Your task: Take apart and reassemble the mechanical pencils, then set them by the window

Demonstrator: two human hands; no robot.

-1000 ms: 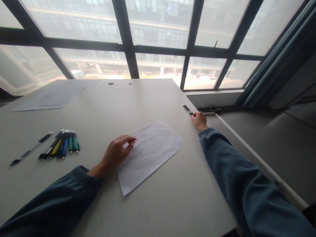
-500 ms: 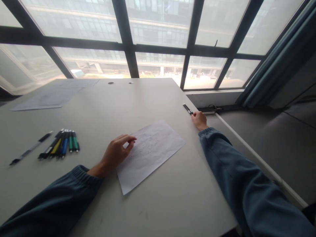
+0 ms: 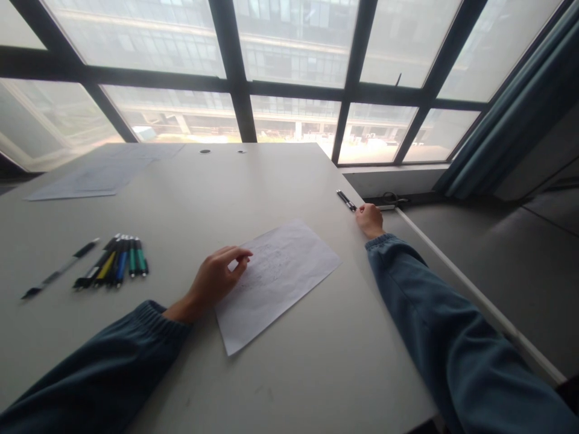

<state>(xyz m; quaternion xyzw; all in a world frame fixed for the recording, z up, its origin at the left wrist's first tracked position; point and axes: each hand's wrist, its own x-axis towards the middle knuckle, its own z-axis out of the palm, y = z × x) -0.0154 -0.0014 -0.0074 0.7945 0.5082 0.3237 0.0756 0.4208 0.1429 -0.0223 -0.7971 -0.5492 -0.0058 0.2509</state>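
Note:
My left hand (image 3: 221,272) rests over the left side of a white sheet of paper (image 3: 289,286) with faint pencil-like marks. Its fingers are loosely bent, a gap shows between thumb and forefinger, and nothing is in them. Out at the table's right edge is my right hand (image 3: 370,220), its fingers curled in. Just beyond its knuckles a dark pen (image 3: 346,200) lies on the tabletop, its near end close to the fingers. I see nothing in the right hand, though its palm side is hidden.
Left of my left hand, several pens (image 3: 118,262) with black, yellow, blue and green parts lie in a bunch. A single pen (image 3: 61,269) lies beside them. Large papers (image 3: 97,175) cover the table's far left corner. Windows (image 3: 294,117) stand behind the white table (image 3: 253,193).
My right hand has drawn slightly right, away from the dark pen, which stays on the table. The left hand keeps its place on the paper. The view has shifted a little.

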